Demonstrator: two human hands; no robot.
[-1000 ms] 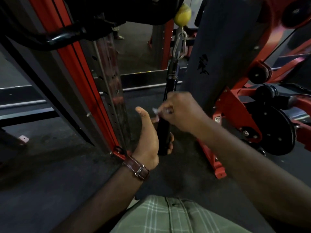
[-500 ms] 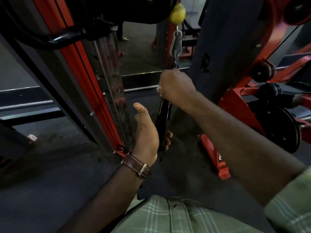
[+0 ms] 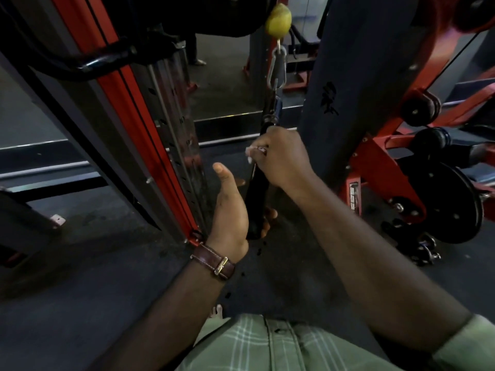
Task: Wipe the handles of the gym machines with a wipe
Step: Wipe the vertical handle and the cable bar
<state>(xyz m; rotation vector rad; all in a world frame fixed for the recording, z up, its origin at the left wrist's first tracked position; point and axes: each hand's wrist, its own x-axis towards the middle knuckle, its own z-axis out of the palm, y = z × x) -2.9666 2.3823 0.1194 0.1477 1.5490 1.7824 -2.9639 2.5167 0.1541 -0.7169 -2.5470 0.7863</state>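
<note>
Handle (image 3: pixel 257 194), black, hung upright from carabiner (image 3: pixel 277 69) under yellow ball (image 3: pixel 278 20). Gripped near top by right hand (image 3: pixel 281 159), wipe (image 3: pixel 250 152) pinched against it. Cupped at bottom by left hand (image 3: pixel 230 212), thumb raised.

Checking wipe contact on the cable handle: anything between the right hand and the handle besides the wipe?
Nothing visible. The right hand is wrapped around the upper part of the black handle, with only the white wipe showing at its fingers. The left hand cups the handle's lower end from the side, below the wiping hand.
</note>
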